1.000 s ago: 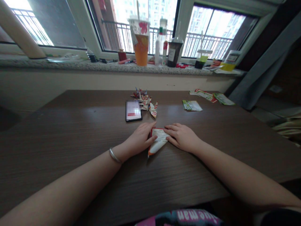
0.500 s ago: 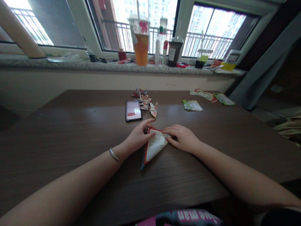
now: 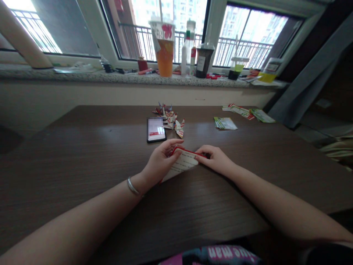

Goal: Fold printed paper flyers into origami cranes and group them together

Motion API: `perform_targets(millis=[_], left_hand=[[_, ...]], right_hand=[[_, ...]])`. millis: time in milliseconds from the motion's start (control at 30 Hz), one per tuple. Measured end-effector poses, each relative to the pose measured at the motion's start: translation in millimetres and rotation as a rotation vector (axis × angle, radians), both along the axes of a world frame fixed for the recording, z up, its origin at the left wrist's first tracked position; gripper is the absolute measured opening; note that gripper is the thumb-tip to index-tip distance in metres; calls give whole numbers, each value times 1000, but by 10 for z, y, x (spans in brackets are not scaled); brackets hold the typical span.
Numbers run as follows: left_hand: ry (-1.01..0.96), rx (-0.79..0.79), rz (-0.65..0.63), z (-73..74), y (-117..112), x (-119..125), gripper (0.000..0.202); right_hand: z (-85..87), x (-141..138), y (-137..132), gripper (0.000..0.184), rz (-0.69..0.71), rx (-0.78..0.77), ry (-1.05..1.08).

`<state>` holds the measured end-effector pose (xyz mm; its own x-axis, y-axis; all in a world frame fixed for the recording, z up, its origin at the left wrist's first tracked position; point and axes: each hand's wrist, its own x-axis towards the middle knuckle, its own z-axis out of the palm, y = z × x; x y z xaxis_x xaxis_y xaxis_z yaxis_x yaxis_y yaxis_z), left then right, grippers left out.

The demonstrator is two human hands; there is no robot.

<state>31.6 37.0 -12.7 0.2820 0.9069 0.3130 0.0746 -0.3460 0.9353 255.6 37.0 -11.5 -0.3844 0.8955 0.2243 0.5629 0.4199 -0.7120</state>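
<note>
Between my hands, low over the brown table, is a folded sheet of printed paper (image 3: 183, 162), white with lines of text and a red edge along its top. My left hand (image 3: 163, 158) grips its left side, thumb on the front and the other fingers behind. At the right corner, my right hand (image 3: 213, 157) pinches the paper between thumb and fingers; the fingertips are partly hidden. Just beyond lie several folded paper pieces with pointed tips (image 3: 171, 119) in a cluster, beside a phone (image 3: 156, 129) with a lit, blurred screen.
Stacked green-and-white printed papers (image 3: 225, 123) lie at the back right of the table (image 3: 82, 147), with more leaflets (image 3: 261, 115) behind them. On the windowsill (image 3: 124, 76) stand a large orange drink cup (image 3: 165, 55), bottles (image 3: 188, 49) and a dark drink cup (image 3: 203, 60).
The paper has turned in my hands, its lower tip swinging up and left, and printed lines now show more plainly. My right hand has closed from resting flat to pinching the corner.
</note>
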Motion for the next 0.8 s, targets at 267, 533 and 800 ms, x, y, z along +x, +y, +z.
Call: perform_targets(millis=[267, 533, 800], left_hand=[[94, 120, -26, 65, -55, 10, 47], [313, 339, 160, 116, -57, -3, 32], [275, 286, 178, 71, -32, -25, 17]], right_hand=[[10, -13, 14, 10, -62, -50, 199], [25, 2, 16, 21, -71, -58, 267], [60, 44, 36, 26, -151, -253, 418]])
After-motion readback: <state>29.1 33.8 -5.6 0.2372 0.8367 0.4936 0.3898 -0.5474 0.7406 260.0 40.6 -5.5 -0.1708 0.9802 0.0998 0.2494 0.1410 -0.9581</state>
